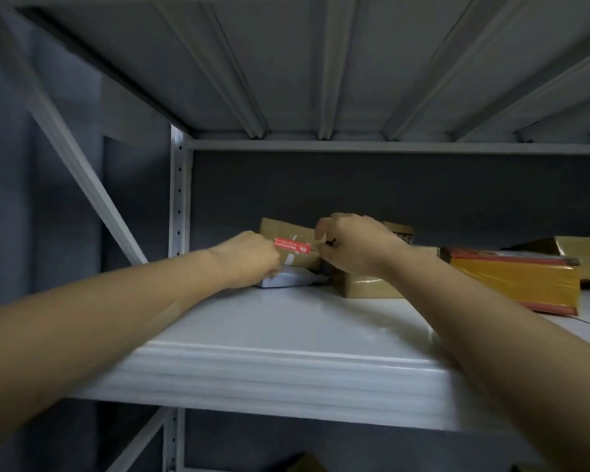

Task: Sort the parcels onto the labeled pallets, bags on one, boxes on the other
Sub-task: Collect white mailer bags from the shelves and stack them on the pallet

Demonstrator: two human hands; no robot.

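Observation:
Both my arms reach deep onto a white metal shelf (286,321). My left hand (249,260) is closed on a flat grey-white parcel bag (290,279) lying on the shelf. My right hand (351,243) grips the front edge of a brown cardboard box (288,238) with a red tape strip, which stands behind the bag. A second, smaller brown box (368,286) sits under my right wrist. I cannot tell how far the bag extends behind my hands.
A yellow box with red edges (515,281) lies to the right, with another tan box (579,253) behind it. The shelf above hangs low overhead. A perforated upright post (178,199) and a diagonal brace (82,172) stand at left. More cardboard shows on the lower shelf (304,465).

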